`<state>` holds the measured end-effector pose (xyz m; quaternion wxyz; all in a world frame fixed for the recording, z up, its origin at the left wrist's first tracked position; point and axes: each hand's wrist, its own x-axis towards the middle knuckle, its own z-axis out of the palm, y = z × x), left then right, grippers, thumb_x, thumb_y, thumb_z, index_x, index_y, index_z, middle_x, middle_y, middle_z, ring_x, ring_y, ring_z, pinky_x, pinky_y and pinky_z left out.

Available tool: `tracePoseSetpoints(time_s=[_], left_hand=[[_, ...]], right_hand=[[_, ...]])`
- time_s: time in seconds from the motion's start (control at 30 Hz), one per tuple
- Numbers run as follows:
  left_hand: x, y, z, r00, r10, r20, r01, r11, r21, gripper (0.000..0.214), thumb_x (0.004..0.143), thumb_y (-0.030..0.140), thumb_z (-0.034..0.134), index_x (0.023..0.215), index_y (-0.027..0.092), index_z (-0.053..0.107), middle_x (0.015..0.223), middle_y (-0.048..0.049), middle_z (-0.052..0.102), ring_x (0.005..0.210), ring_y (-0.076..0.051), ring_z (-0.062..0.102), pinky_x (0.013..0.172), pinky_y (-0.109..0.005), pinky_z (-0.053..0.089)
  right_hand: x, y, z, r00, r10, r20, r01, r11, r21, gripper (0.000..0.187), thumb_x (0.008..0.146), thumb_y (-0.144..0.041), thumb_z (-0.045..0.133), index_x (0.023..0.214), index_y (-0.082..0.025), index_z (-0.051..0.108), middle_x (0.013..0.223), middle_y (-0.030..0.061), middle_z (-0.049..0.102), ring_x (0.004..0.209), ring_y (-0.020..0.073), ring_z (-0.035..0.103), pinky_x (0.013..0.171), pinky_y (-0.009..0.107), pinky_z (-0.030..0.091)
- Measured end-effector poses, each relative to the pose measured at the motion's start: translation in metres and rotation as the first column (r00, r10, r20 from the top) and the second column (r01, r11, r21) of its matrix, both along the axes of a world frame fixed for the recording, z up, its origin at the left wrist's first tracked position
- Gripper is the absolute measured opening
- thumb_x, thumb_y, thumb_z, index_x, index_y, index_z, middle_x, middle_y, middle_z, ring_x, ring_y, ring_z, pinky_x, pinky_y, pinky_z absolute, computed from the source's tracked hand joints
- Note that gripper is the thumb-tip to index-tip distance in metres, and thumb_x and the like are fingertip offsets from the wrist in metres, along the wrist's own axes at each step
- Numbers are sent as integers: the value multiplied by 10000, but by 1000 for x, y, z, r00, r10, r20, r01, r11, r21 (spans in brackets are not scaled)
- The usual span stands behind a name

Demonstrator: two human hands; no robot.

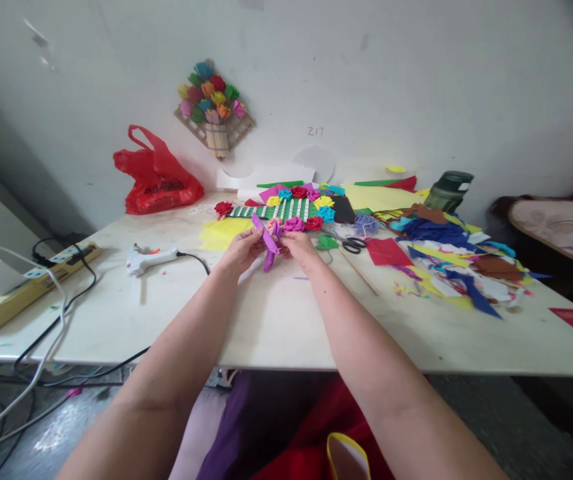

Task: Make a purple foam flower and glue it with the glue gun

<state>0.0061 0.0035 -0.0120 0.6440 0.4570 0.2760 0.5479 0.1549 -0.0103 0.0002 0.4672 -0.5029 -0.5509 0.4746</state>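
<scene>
Both my hands are over the middle of the table, pinching a folded purple paper strip [269, 240] between them. My left hand [245, 249] is closed on its left side, thumb and fingers together. On the other side my right hand [300, 249] grips it; some of its fingers are hidden. A bunched purple part shows at the middle of the strip, and one end hangs down. Just behind lies a green piece with white stripes [291, 211], edged with several paper roses, among them a red rose [223, 208] and a blue rose [326, 214].
A white glue gun [152, 260] lies at left near a yellow power strip [66, 260]. Right of my hands are black scissors [354, 245], a wooden stick [359, 272], red paper [389, 252] and heaped paper scraps [446, 240]. A red bag [159, 177] and dark bottle [449, 192] stand behind.
</scene>
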Motion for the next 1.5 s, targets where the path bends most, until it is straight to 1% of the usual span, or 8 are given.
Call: tracePoseSetpoints(time_s=[0.47,0.6,0.77,0.93,1.1,1.23,1.37,1.5], left_hand=[[-1,0,-2,997,-62,-41,64,998,27,150,768,245,638,713,108,611,756,-96,693,690,-167,652,740,-300,501],[1,-1,-1,997,-70,-46,71,997,39,145,765,245,640,719,108,622,749,-94,693,691,-166,653,740,-295,503],[2,-2,2,1000,10,-1,-10,999,32,152,772,265,633,703,131,612,739,-69,687,691,-145,648,734,-266,502],[2,1,2,995,69,69,-70,997,22,129,776,252,628,708,146,601,721,-51,681,699,-129,649,707,-236,499],[3,0,2,995,80,51,-83,996,42,136,793,246,606,707,142,590,726,-65,683,695,-136,646,729,-253,495],[5,-1,2,996,88,32,-88,996,24,158,772,269,633,703,140,572,731,-65,681,723,-144,654,754,-263,492],[3,-1,4,994,105,18,-105,994,14,170,738,269,667,701,139,564,665,-36,663,666,-124,649,696,-238,498],[-2,1,6,977,175,-120,-177,984,-6,187,715,282,680,680,136,569,591,-34,641,579,-130,631,608,-236,495]], right_hand=[[-1,3,-6,993,-51,104,50,999,6,188,739,-250,570,862,-143,664,744,26,681,601,112,623,529,203,462],[-2,1,-5,997,-49,58,48,999,12,185,727,-273,588,830,-136,659,722,35,673,595,122,621,509,205,456],[0,-5,1,995,86,-43,-86,996,2,254,752,-278,518,909,-141,664,766,45,687,620,138,631,527,222,483],[1,-9,3,980,197,5,-196,979,-61,279,760,-201,457,947,-147,658,746,35,690,634,136,639,578,231,509],[-6,-7,1,993,106,44,-102,992,-73,183,730,-221,576,868,-135,660,651,16,657,581,125,629,584,244,515],[-12,-4,-2,997,-6,71,10,998,-60,190,735,-212,564,864,-141,683,648,27,664,597,145,640,624,289,533],[-8,2,-6,998,-58,28,58,998,-34,196,740,-200,552,861,-142,696,675,34,676,619,156,651,630,283,537],[5,10,-8,985,-149,86,150,989,2,183,751,-227,556,842,-146,693,696,31,687,634,152,654,603,247,520]])
